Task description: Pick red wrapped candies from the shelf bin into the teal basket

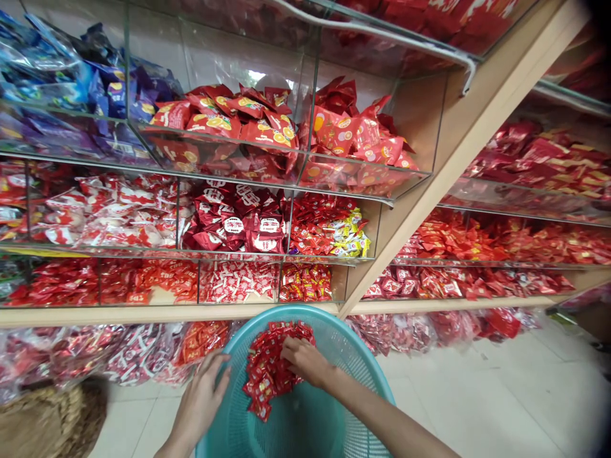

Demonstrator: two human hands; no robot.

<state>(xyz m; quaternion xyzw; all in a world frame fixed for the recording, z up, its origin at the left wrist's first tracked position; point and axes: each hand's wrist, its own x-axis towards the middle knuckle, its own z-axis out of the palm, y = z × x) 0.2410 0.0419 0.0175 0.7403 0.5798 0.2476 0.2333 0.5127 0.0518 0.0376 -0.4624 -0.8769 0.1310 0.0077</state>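
Observation:
A teal plastic basket (356,359) sits low in front of me with a heap of small red candy packets (267,372) inside. My right hand (305,361) reaches into the basket, fingers curled down into the packets. My left hand (203,397) is at the basket's near left rim, fingers spread and slightly bent, touching the rim beside the heap and holding nothing that I can see.
Wooden shelves (167,313) with glass-fronted bins hold red, white and blue wrapped sweets. Clear bags of red candy (119,353) lie on the floor under the shelves. A woven basket (52,416) stands at lower left. White floor tiles (501,394) stretch to the right.

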